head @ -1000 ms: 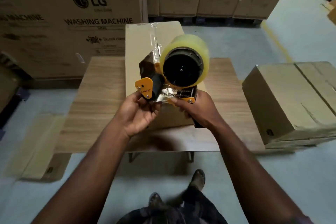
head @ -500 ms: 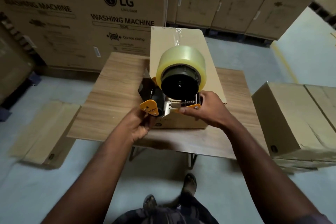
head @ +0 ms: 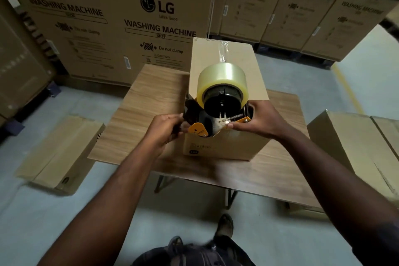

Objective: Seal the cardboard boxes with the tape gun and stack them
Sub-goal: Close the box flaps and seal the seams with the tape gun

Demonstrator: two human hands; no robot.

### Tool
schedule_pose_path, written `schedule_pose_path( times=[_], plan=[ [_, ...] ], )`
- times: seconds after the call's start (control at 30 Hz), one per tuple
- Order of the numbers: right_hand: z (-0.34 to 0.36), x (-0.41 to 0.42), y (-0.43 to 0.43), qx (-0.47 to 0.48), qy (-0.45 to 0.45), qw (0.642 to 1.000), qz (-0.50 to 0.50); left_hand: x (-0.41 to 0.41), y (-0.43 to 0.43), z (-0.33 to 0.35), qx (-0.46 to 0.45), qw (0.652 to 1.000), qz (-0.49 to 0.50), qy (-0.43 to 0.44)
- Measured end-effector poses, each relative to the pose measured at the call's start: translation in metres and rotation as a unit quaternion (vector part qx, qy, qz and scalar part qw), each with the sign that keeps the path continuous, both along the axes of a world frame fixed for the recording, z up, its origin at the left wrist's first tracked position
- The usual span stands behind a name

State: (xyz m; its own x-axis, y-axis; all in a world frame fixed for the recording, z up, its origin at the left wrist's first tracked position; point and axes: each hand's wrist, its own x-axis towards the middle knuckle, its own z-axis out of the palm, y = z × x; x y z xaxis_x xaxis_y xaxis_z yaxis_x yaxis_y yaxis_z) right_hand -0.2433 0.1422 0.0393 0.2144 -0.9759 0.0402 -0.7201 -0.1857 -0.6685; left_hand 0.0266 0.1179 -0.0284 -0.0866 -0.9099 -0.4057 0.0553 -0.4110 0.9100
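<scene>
Nearest the bottom edge are the person's two feet [head: 224,225] on the grey floor, and both forearms reach up to mid-frame. The left hand [head: 164,130] curls round the black body of the tape gun [head: 216,119]. The right hand [head: 257,121] pinches the gun's metal and orange end, with the fingertips close to what looks like the cutter. One clear tape roll [head: 222,80] sits on the gun, which is held at the near top edge of the single cardboard box [head: 250,67] standing on the bench [head: 151,93]. A wrinkled tape strip [head: 223,54] runs along the far part of the box top. The dangers I see are a finger catching the toothed blade, the loose tape folding onto itself, or the box sliding on the smooth bench under a pull. One flattish box [head: 58,153] lies on the floor at lower left. At the right edge is at least one more box [head: 345,142], though I can't tell whether there are two. Along the top stand big washing-machine cartons [head: 108,17], too overlapped to count surely.
</scene>
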Motion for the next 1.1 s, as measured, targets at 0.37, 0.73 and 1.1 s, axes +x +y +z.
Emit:
schedule_pose_path(
  times=[0.37,0.73,1.1],
  plan=[
    [-0.017,-0.022,-0.024,0.012,0.06,0.998,0.014,-0.017,-0.007,-0.039,-0.122,0.976,0.04,-0.178],
    [-0.035,-0.029,-0.035,0.024,0.089,0.996,0.022,-0.033,-0.005,-0.082,0.06,0.993,0.049,-0.092],
    [-0.036,-0.028,-0.033,0.026,0.092,0.995,0.017,-0.026,-0.018,-0.069,0.023,0.997,0.069,-0.022]
  ],
)
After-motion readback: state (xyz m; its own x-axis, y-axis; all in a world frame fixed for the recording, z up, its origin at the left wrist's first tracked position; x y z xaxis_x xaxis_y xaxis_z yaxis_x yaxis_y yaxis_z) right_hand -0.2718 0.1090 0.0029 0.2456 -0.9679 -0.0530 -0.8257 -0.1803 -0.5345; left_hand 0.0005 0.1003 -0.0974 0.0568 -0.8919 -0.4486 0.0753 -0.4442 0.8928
